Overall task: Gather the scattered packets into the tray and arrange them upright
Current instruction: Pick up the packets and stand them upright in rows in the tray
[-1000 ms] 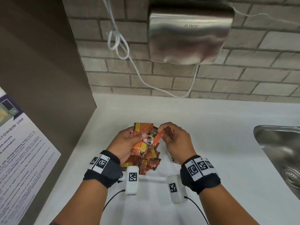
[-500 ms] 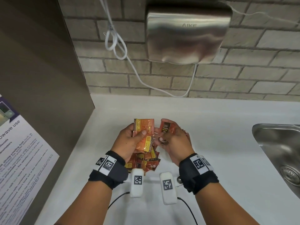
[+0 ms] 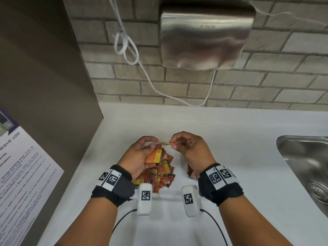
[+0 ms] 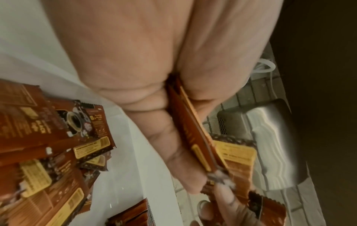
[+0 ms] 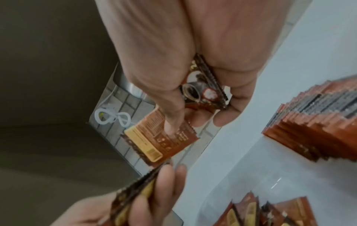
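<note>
Two hands held brown-and-orange coffee packets: the left hand [image 3: 140,155] gripped a small stack [image 3: 155,156], the right hand [image 3: 190,150] pinched one packet [image 3: 169,143].

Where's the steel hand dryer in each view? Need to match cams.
Head: hand dryer top centre-right, mounted on the brick wall.
Left wrist: hand dryer at right, behind the packets held by the left hand.
Right wrist: only a steel sliver left of the right hand, probably the dryer.
Shared landmark: looped white cable.
</note>
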